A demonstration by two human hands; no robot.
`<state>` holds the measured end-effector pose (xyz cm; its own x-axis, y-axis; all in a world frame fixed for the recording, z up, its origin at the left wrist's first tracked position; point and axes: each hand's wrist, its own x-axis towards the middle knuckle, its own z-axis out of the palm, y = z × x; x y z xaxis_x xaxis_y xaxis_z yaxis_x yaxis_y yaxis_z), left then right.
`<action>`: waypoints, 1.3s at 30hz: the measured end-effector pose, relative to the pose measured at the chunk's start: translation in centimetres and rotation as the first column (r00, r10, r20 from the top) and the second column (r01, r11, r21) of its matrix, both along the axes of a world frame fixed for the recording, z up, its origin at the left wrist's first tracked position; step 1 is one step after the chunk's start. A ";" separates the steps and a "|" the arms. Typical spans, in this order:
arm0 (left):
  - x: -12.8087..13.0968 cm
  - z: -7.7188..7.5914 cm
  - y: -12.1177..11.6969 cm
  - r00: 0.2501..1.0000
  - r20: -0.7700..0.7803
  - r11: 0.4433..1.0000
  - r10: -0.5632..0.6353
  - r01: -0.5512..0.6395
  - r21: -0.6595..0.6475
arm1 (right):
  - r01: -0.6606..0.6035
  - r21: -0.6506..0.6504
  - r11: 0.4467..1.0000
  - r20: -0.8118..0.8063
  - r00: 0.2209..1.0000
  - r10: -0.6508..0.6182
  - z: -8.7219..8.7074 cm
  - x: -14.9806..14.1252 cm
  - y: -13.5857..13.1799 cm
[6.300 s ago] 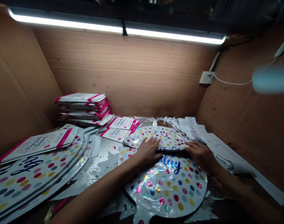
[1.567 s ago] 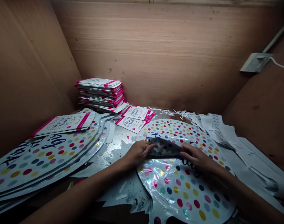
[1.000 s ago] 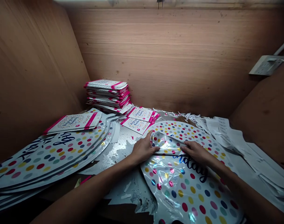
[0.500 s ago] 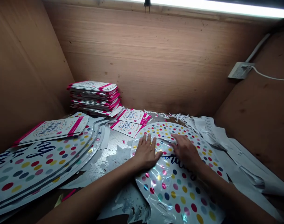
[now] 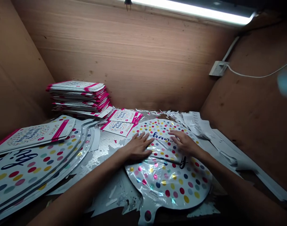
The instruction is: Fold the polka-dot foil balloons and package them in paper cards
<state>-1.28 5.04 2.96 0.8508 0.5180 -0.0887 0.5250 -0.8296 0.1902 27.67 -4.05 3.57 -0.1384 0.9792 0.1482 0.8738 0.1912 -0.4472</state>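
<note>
A flat foil balloon (image 5: 167,185) with coloured dots and dark lettering lies before me, its tail toward me. Across its middle runs a raised crease or fold that hides part of the lettering. My left hand (image 5: 138,147) rests flat on the balloon's left side, fingers spread. On the upper right of the same balloon, my right hand (image 5: 184,142) touches the foil with loosely bent, parted fingers. Just beyond my left hand lie printed packets (image 5: 121,124) with pink bands.
At the left, several similar balloons (image 5: 51,163) lie stacked, with a printed packet (image 5: 35,133) on top. A tall pile of packets (image 5: 79,99) stands at the back left. White paper strips (image 5: 204,128) line the right side. A wall socket (image 5: 218,68) holds a white cable.
My view has turned to the right. The balloon's lettering near the top now shows, as do its lower edge and tail. The right hand's fingers have spread; the left stays on the foil.
</note>
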 end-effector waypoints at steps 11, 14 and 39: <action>-0.2 1.3 -0.3 0.983 0.050 0.985 -0.174 0.173 0.018 | -0.601 0.087 0.794 0.248 0.785 0.567 1.0 -2.3 -4.4; -0.3 0.9 -0.4 0.977 0.113 0.980 -0.183 0.173 0.094 | -0.582 0.026 0.813 0.190 0.801 0.567 0.9 -2.7 -4.2; 1.2 0.7 -6.8 0.884 0.285 0.922 -0.370 0.388 -0.006 | -0.547 0.065 0.835 -0.029 0.835 0.549 -1.6 -4.4 -12.2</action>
